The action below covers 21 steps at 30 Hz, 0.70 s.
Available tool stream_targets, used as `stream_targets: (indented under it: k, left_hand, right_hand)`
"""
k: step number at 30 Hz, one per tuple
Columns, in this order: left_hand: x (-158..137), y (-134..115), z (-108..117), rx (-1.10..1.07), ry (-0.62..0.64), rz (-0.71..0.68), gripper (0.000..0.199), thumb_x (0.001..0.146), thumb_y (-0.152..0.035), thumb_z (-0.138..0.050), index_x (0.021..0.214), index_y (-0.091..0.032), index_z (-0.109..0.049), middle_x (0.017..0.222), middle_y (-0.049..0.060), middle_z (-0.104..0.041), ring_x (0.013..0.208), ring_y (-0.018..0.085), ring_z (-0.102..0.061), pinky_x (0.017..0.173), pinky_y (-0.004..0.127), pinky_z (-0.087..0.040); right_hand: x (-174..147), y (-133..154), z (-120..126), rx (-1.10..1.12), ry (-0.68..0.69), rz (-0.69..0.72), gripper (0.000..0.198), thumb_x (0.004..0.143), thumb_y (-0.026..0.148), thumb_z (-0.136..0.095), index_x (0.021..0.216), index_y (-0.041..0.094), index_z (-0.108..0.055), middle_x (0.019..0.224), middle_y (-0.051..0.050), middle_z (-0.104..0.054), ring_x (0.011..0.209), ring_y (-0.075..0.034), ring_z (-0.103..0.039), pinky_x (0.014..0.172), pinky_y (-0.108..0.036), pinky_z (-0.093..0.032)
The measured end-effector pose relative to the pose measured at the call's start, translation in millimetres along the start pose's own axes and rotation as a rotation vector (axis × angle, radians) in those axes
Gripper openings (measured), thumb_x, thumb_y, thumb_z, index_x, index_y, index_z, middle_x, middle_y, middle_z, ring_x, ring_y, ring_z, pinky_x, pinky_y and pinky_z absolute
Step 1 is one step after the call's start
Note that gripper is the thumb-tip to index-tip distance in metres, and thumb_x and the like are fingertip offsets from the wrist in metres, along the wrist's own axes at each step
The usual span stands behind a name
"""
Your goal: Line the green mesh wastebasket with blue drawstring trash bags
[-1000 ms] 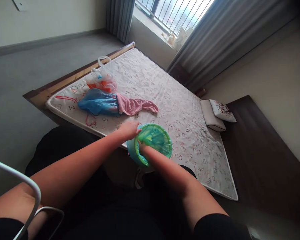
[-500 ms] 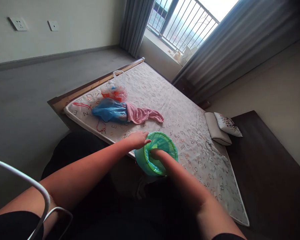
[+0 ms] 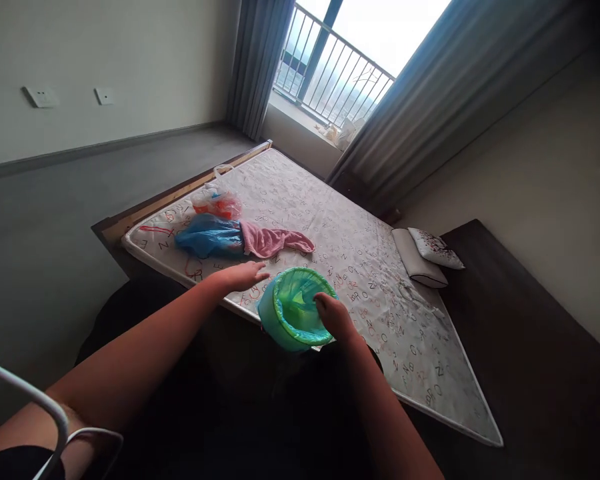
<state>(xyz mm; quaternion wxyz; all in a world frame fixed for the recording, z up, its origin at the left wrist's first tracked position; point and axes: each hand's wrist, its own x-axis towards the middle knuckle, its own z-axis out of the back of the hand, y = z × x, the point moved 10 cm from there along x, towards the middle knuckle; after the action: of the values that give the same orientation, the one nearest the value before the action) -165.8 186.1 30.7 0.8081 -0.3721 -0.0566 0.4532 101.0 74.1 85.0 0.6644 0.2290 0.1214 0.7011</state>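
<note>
A green trash bin (image 3: 277, 317) lined with a thin blue bag (image 3: 307, 327) is tilted at the mattress's near edge, its mouth facing me. My right hand (image 3: 334, 315) is closed on the bin's right rim, thumb toward the inside. Just left of the bin, my left hand (image 3: 247, 275) is stretched out over the mattress, fingers extended and holding nothing. Beyond it lie a blue plastic bag (image 3: 207, 237), a pink cloth (image 3: 275, 240) touching that bag, and a clear plastic bag with red parts (image 3: 223, 203).
The letter-patterned mattress (image 3: 320, 200) lies on a wooden bed frame (image 3: 165, 193). Two pillows, one beige (image 3: 417, 257) and one printed (image 3: 435, 247), lie by the dark headboard (image 3: 510, 293). A white cable (image 3: 25, 383) loops near my left arm. Grey curtains (image 3: 263, 67) flank the window.
My left hand has left the bin's rim and moved left, opening. My right hand has come out of the bin's inside to its right rim. The view has tilted up slightly.
</note>
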Motion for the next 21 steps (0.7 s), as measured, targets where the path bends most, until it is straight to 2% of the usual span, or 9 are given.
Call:
stream_targets:
  k: [2, 4, 6, 8, 11, 13, 15, 18, 21]
  left_hand:
    - [-1.0, 8.2, 9.4, 0.000, -0.040, 0.020, 0.074, 0.105, -0.060, -0.044, 0.161, -0.011, -0.049, 0.167, 0.024, -0.047, 0.155, 0.038, -0.046, 0.126, 0.047, -0.035]
    - [-2.4, 13.6, 11.8, -0.015, -0.063, 0.034, 0.074, 0.104, -0.059, -0.045, 0.160, -0.011, -0.051, 0.166, 0.024, -0.049, 0.154, 0.038, -0.048, 0.126, 0.047, -0.035]
    - [-3.8, 16.5, 7.1, -0.019, -0.056, 0.037, 0.075, 0.102, -0.058, -0.047, 0.159, -0.009, -0.053, 0.165, 0.024, -0.050, 0.154, 0.038, -0.048, 0.126, 0.047, -0.035]
    - [-5.1, 18.4, 1.3, -0.012, -0.047, 0.038, 0.077, 0.101, -0.059, -0.047, 0.158, -0.008, -0.053, 0.166, 0.023, -0.049, 0.155, 0.036, -0.047, 0.127, 0.044, -0.033]
    - [-5.5, 20.6, -1.8, -0.018, -0.074, 0.051, 0.080, 0.098, -0.061, -0.047, 0.157, -0.007, -0.054, 0.164, 0.023, -0.051, 0.154, 0.035, -0.048, 0.127, 0.043, -0.033]
    - [-3.7, 19.8, -4.5, -0.052, -0.093, 0.065, 0.081, 0.098, -0.061, -0.046, 0.157, -0.006, -0.054, 0.162, 0.025, -0.053, 0.152, 0.036, -0.051, 0.127, 0.043, -0.035]
    - [0.0, 15.5, -9.6, -0.098, -0.113, 0.077, 0.079, 0.098, -0.060, -0.047, 0.155, -0.006, -0.054, 0.161, 0.025, -0.055, 0.150, 0.036, -0.054, 0.125, 0.044, -0.038]
    - [6.8, 1.4, -16.5, -0.129, -0.175, 0.066, 0.078, 0.098, -0.058, -0.048, 0.156, -0.006, -0.052, 0.163, 0.026, -0.052, 0.153, 0.036, -0.050, 0.126, 0.046, -0.037]
    - [9.7, -15.9, -17.9, -0.117, -0.236, 0.045, 0.082, 0.099, -0.058, -0.047, 0.161, -0.005, -0.044, 0.170, 0.025, -0.043, 0.160, 0.036, -0.039, 0.131, 0.049, -0.029]
  right_hand:
    - [-29.9, -25.9, 23.2, 0.140, -0.165, -0.126, 0.033, 0.095, 0.043, -0.047, 0.100, 0.023, -0.073, 0.090, -0.006, -0.075, 0.083, -0.022, -0.069, 0.079, -0.034, -0.054]
    - [-66.3, -59.9, 45.3, 0.349, -0.466, -0.351, 0.037, 0.095, 0.047, -0.043, 0.101, 0.021, -0.068, 0.089, -0.006, -0.070, 0.081, -0.022, -0.066, 0.078, -0.034, -0.054]
    - [-94.8, -84.1, 54.1, 0.512, -0.717, -0.521, 0.037, 0.094, 0.050, -0.041, 0.101, 0.021, -0.063, 0.093, -0.007, -0.067, 0.084, -0.022, -0.064, 0.080, -0.034, -0.054]
    - [-98.2, -94.1, 58.0, 0.558, -0.802, -0.572, 0.037, 0.093, 0.052, -0.042, 0.101, 0.022, -0.061, 0.104, -0.010, -0.067, 0.097, -0.023, -0.065, 0.088, -0.036, -0.054]
    - [-86.5, -115.2, 53.0, 0.649, -0.754, -0.719, 0.038, 0.092, 0.051, -0.042, 0.105, 0.022, -0.061, 0.119, -0.014, -0.068, 0.112, -0.026, -0.064, 0.096, -0.038, -0.054]
    - [-85.6, -132.4, 34.8, 0.818, -0.681, -0.897, 0.041, 0.094, 0.050, -0.038, 0.111, 0.021, -0.061, 0.124, -0.016, -0.068, 0.112, -0.027, -0.066, 0.090, -0.040, -0.057]
    - [-86.1, -139.4, 13.8, 0.963, -0.590, -1.008, 0.044, 0.096, 0.053, -0.036, 0.114, 0.022, -0.061, 0.128, -0.018, -0.068, 0.111, -0.028, -0.068, 0.084, -0.041, -0.060]
    - [-83.8, -135.7, -9.9, 1.065, -0.459, -1.020, 0.048, 0.098, 0.059, -0.040, 0.121, 0.024, -0.063, 0.141, -0.017, -0.065, 0.120, -0.029, -0.068, 0.081, -0.041, -0.061]
    - [-80.7, -128.0, -28.0, 1.132, -0.355, -0.998, 0.052, 0.101, 0.062, -0.041, 0.136, 0.028, -0.059, 0.156, -0.015, -0.056, 0.127, -0.030, -0.065, 0.083, -0.043, -0.061]
